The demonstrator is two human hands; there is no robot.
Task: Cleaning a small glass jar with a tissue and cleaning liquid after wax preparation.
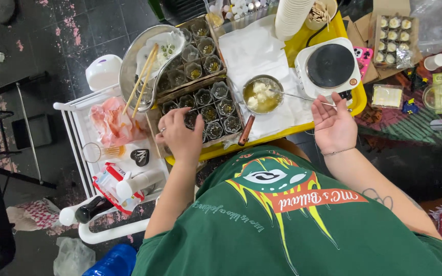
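My left hand point(180, 134) grips a small clear plastic cup point(192, 119) in a cardboard tray point(199, 84) of several such cups holding bits of green and brown filling. My right hand point(333, 122) is palm up with its fingers apart, touching the thin handle of a long metal spoon point(303, 97). The spoon's other end rests in a small pot point(262, 94) of pale dumplings in broth, which has a wooden handle and sits on white paper on a yellow tray point(282, 134).
A white single-burner hot plate point(328, 66) stands right of the pot. A metal bowl with chopsticks point(144, 66) sits left of the cups. A white cart point(85, 115) holds a pink bag, bottles and packets. Stacked paper cups point(290, 18) and an egg carton point(392, 38) are farther back.
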